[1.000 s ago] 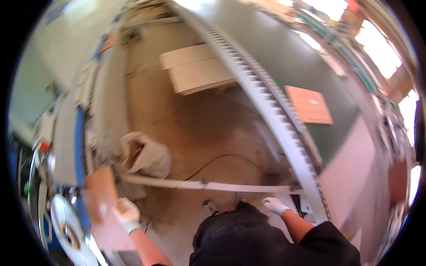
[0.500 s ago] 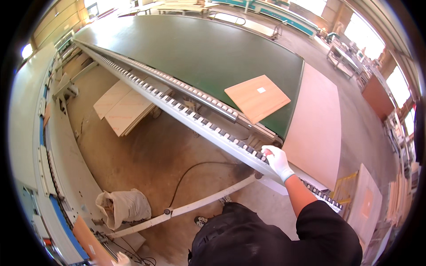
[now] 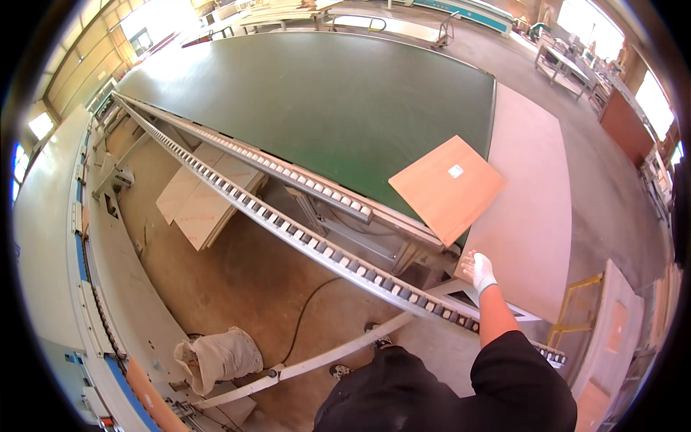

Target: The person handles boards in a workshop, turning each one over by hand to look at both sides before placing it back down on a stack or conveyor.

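Observation:
My right hand point(image 3: 480, 271), in a white glove with its fingertips uncovered, reaches out past the roller rail point(image 3: 324, 250) with fingers apart and nothing held. It is just short of a square wood-coloured board point(image 3: 446, 194) with a small white label. That board lies flat at the near right corner of a large dark green belt table point(image 3: 309, 93), its right corner over a pale pinkish panel point(image 3: 525, 187). A narrow wood-coloured panel point(image 3: 147, 396) rests along the machine at the lower left. My left hand is out of view.
A pale support arm point(image 3: 324, 360) crosses low before my legs, near a sack point(image 3: 223, 358) and a black cable point(image 3: 302, 317). Stacked panels point(image 3: 205, 198) sit beneath the rail. A long machine point(image 3: 61, 252) runs along the left; a yellow frame point(image 3: 572, 306) stands right.
My right hand has left the rail and opened toward the labelled board. That board has shifted right, now overlapping the pale panel. My left hand has dropped out of view, and the view has shifted.

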Demonstrator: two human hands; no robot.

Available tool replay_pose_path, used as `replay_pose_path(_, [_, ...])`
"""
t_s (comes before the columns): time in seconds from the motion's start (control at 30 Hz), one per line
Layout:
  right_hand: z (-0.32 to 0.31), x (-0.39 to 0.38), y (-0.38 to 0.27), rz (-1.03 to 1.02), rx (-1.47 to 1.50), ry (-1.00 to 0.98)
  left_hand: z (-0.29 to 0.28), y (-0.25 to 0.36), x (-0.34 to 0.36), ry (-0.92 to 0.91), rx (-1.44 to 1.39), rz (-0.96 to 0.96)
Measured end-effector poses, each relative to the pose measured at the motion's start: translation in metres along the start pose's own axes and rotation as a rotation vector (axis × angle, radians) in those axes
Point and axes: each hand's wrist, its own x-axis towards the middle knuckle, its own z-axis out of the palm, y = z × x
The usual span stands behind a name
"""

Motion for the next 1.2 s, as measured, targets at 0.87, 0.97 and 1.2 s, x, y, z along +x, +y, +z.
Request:
replay_pose_path(0.87, [0.000,-0.096,-0.167,-0.279,0.297,-0.283,0.174,-0.143,-0.033,-0.398,0.991,0.108])
replay_pose_path(0.97, [0.022,-0.136,-0.169,-0.541,0.189,-0.202,0.287,-0.120,-0.082,-0.559,0.630,0.143])
replay_pose_path(1.2, [0.105,-0.256,-0.196,-0.373,-0.435,-0.841,0.487,-0.076,-0.201,-1.056,0.319,0.230])
